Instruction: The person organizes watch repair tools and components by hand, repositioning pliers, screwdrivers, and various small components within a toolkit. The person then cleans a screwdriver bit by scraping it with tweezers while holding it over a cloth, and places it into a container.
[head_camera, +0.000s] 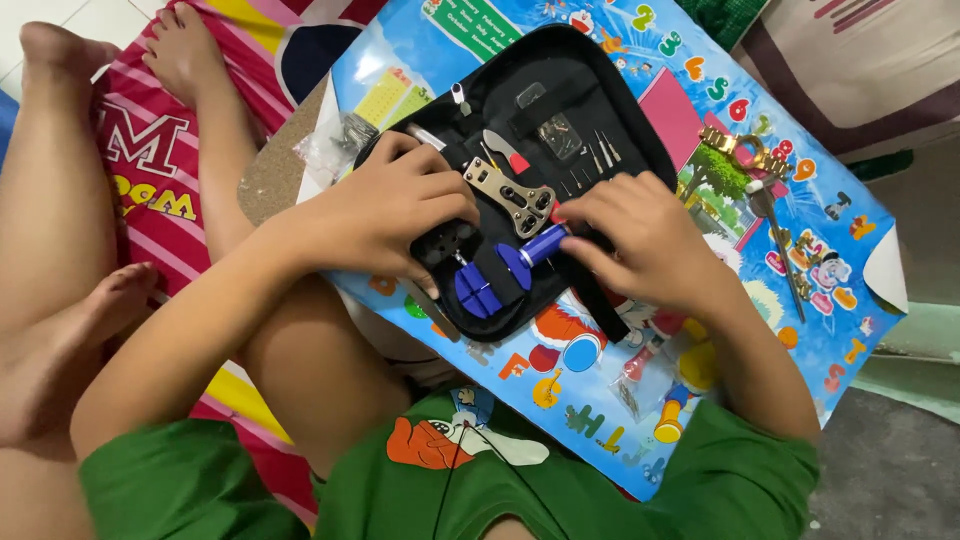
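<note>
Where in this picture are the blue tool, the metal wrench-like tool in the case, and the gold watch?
blue tool (487, 281), head view, on its blue body in the case.
metal wrench-like tool (512, 195), head view, on its flat middle.
gold watch (742, 148), head view, on its band on the colourful board.

A home is indicated, most likely a living or bedroom floor. The scene is set at floor level: bare legs (60, 200) are folded on a striped pink, red and yellow blanket (150, 170), with pale floor tiles (60, 15) seen at the upper left. A small low table is covered by a child's colourful cartoon poster with numbers and letters (800, 200). A cushion or upholstered piece in cream and maroon (860, 60) is seen at the upper right.
</note>
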